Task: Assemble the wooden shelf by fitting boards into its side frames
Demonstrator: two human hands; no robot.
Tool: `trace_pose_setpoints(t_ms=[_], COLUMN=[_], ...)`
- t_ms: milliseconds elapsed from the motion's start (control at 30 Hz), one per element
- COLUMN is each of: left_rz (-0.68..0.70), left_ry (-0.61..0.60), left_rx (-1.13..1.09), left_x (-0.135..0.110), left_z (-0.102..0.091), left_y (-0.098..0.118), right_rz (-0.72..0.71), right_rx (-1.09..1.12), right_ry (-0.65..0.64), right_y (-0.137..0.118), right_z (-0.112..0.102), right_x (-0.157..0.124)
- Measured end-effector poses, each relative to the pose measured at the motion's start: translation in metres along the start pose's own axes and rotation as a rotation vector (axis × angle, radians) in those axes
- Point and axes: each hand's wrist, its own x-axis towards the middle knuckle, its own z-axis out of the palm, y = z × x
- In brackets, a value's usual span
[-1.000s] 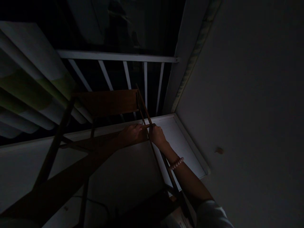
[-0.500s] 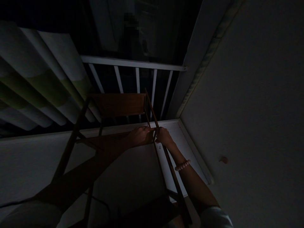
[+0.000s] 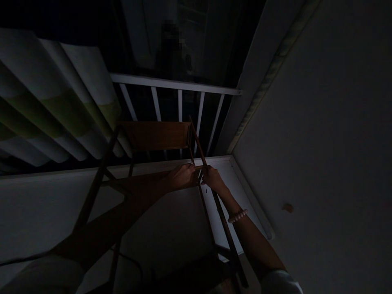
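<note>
A brown wooden shelf rack (image 3: 228, 228) with slim posts stands before me in dim light. Its upper board (image 3: 156, 135) spans the posts at the back, and a second board (image 3: 147, 177) lies lower down. My left hand (image 3: 181, 176) is closed at the right end of that lower board, by a short crossbar. Close beside it, my right hand (image 3: 213, 179) has its fingers curled around the right post where the crossbar meets it. Palms and fingertips are partly hidden, so any small item in them cannot be made out. A beaded bracelet (image 3: 237, 216) circles my right wrist.
Behind the rack runs a white railing (image 3: 180, 85) below a dark window. A white and green curtain (image 3: 61, 102) hangs at left. A plain wall (image 3: 330, 143) rises at right, beside a white ledge (image 3: 223, 171). A dark cable (image 3: 128, 259) crosses low at left.
The view has shifted slightly, so the curtain and railing sit a little further right. Both hands keep their hold at the same corner of the rack.
</note>
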Motion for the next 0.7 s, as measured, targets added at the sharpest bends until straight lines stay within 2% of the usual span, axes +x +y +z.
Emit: trace_pose_setpoints(t_ms=[167, 467, 700], left_rz=[0.023, -0.035, -0.046], left_ry=[-0.022, -0.043, -0.050], left_rx=[-0.004, -0.020, -0.040], left_x=[0.002, 0.000, 0.001], left_z=[0.003, -0.008, -0.002], left_y=[-0.002, 0.008, 0.007], right_rz=[-0.019, 0.126, 0.143], right_rx=[-0.006, -0.082, -0.058], right_ry=[0.043, 0.116, 0.135], right_y=[0.006, -0.011, -0.012], right_z=[0.003, 0.005, 0.010], right_x=[0.000, 0.020, 0.024])
